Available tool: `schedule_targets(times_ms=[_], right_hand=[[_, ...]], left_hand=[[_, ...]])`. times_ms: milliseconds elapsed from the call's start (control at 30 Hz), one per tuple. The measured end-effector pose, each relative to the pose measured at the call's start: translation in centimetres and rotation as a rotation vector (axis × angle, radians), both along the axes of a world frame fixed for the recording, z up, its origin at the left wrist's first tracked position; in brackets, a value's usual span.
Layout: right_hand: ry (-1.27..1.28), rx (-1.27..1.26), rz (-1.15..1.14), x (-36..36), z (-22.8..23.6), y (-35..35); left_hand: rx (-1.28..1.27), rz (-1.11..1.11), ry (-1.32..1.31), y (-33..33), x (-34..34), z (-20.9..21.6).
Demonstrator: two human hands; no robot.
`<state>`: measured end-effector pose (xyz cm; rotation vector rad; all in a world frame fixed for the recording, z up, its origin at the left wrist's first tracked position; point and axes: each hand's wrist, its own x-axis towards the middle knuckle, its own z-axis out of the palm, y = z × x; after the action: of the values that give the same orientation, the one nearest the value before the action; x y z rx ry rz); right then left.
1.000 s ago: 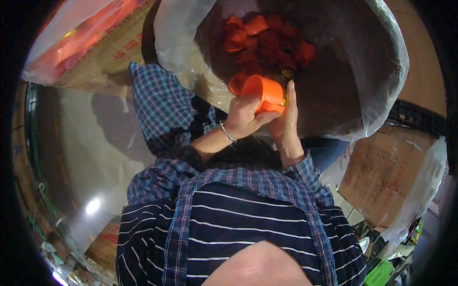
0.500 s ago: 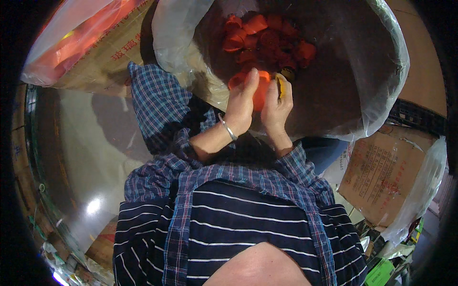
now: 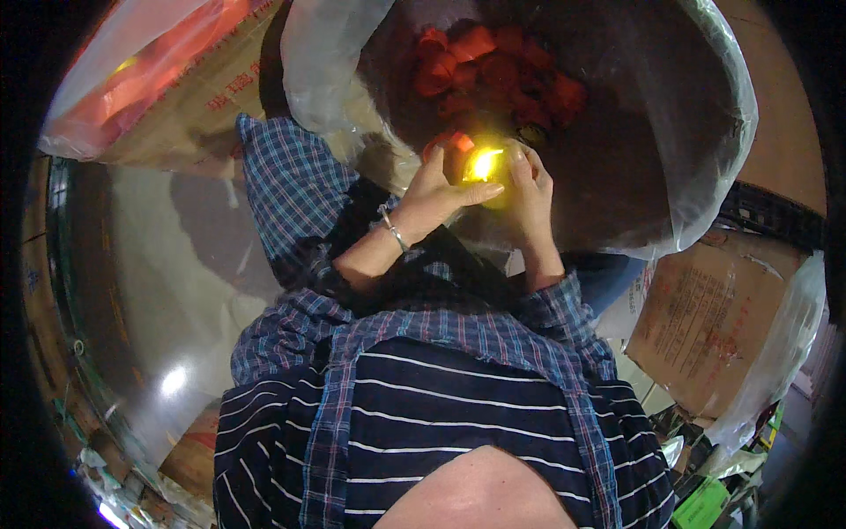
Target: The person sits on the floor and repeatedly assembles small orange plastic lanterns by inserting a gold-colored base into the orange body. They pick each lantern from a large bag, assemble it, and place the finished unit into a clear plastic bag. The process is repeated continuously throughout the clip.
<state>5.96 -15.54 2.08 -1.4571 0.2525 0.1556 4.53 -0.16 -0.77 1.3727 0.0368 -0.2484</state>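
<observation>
A small glowing yellow light [image 3: 483, 166] is held between my two hands, over the near part of a plastic-lined container; its glare hides its exact shape. My left hand [image 3: 432, 192] is closed around its left side, thumb stretched below it. Orange plastic, apparently a cup [image 3: 460, 141], shows just above the left fingers; I cannot tell how firmly they hold it. My right hand [image 3: 534, 189] pinches the light from the right with bent fingers. Several red-orange cup-shaped pieces [image 3: 476, 44] lie heaped inside the container beyond my hands.
The container's clear plastic liner [image 3: 736, 97] folds over its rim. A cardboard box [image 3: 203, 110] with orange things in a clear bag [image 3: 154, 66] stands at the far left. Another cardboard box [image 3: 696, 326] is at right. Checked cloth [image 3: 295, 189] covers my left leg.
The orange cup between my hands has shifted left and is mostly hidden. A bright yellow light now glows between them. My left hand has turned, its thumb now pointing right; the right fingers have bent inward.
</observation>
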Motion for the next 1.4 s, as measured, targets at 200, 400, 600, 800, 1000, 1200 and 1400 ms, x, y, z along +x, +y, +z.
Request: schedule_targets(times_ms=[200, 400, 600, 800, 1000, 1200, 1400], right_hand=[[-0.13, -0.316, 0.147, -0.9, 2.8, -0.2], [-0.248, -0.275, 0.078, -2.2, 3.5, 0.3], [-0.232, -0.255, 0.061, -0.4, 2.6, -0.2], [-0.039, 0.0, 0.057, -1.6, 2.2, 1.4], [-0.39, -0.553, 0.33, -2.3, 5.9, -2.2], [-0.517, -0.65, 0.588, -1.4, 8.7, -2.9], [-0.494, -0.357, 0.082, -2.9, 6.8, 0.4]], left_hand=[[0.417, -0.072, -0.223, 0.6, -1.7, 4.4], [0.416, -0.025, -0.351, 0.2, -2.2, 6.9], [0.273, 0.085, -0.264, -1.0, -2.2, 5.0], [-0.46, 0.187, -0.023, -1.3, -1.6, 2.3], [-0.065, -0.103, -0.217, 2.8, -1.2, 3.6], [0.318, -0.275, -0.455, 3.9, -0.9, 6.8], [0.481, 0.04, -0.531, 0.6, -3.4, 8.0]])
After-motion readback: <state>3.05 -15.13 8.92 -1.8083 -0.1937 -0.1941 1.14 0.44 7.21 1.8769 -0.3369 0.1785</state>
